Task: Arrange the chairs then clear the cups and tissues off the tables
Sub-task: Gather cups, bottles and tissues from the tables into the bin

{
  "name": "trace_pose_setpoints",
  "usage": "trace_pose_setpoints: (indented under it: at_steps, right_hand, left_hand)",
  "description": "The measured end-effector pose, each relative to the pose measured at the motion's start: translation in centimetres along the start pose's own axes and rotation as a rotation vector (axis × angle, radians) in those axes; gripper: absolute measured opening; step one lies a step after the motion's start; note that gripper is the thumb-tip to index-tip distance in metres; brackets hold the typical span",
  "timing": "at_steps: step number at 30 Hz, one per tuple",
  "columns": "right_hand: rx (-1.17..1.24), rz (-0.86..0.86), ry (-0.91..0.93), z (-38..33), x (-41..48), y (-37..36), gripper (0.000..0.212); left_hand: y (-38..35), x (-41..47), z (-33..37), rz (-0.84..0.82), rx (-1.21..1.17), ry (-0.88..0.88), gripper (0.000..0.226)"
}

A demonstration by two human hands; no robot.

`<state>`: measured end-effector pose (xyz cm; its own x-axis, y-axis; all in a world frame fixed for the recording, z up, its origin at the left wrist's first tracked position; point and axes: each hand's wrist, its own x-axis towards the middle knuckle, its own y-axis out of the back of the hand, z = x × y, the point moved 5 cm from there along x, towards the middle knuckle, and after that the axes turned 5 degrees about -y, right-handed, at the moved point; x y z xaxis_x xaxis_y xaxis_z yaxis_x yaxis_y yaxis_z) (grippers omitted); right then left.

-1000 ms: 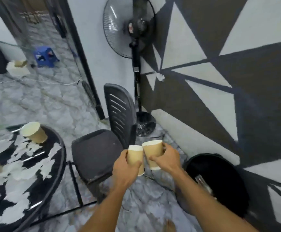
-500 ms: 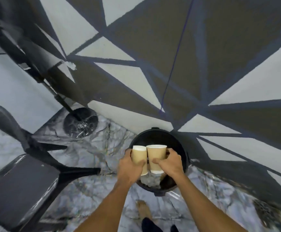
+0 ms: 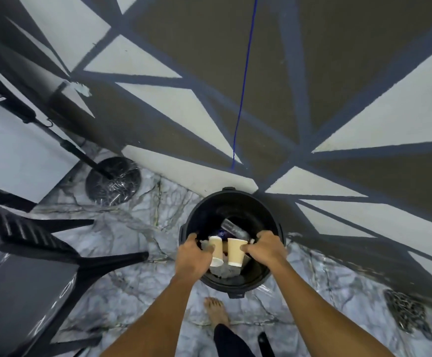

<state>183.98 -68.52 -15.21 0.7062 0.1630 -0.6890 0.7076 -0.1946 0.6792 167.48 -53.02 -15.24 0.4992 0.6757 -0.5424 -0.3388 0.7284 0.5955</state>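
Observation:
Two brown paper cups hang over the open black bin (image 3: 191,222) that stands on the floor against the painted wall. My left hand (image 3: 193,257) pinches the left cup (image 3: 216,251), which tilts with its white rim toward the wall. My right hand (image 3: 266,249) grips the right cup (image 3: 235,252) by its side near the rim; this one hangs nearly upright. Both hands sit just inside the bin's near rim. A dark wrapper (image 3: 233,228) and grey rubbish lie in the bin below the cups.
A black plastic chair (image 3: 29,253) stands at the left, one leg pointing at the bin. The fan's round base (image 3: 113,180) sits by the wall. A pile of chain (image 3: 405,313) lies at right. My bare foot (image 3: 216,311) is just short of the bin.
I turned from the table and chair to the bin. Both hands carried the cups over the bin, lowered them inside its rim and moved slightly apart; the left cup has tilted.

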Motion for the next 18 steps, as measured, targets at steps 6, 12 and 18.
trace_pose_setpoints:
  at_steps: [6,12,18]
  right_hand:
    - [-0.083,-0.082,0.207,-4.3,-2.0,-1.2,0.050]
    - [-0.140,-0.100,0.432,-10.3,-6.2,-4.2,0.047]
    - [-0.339,-0.105,0.710,-18.4,-15.1,-9.8,0.039]
  left_hand:
    - [3.7,-0.5,-0.6,0.031,0.009,-0.060,0.045]
    - [9.5,-2.5,-2.8,0.112,0.001,-0.114,0.053]
    - [18.3,-7.5,-9.0,0.251,0.071,-0.124,0.049]
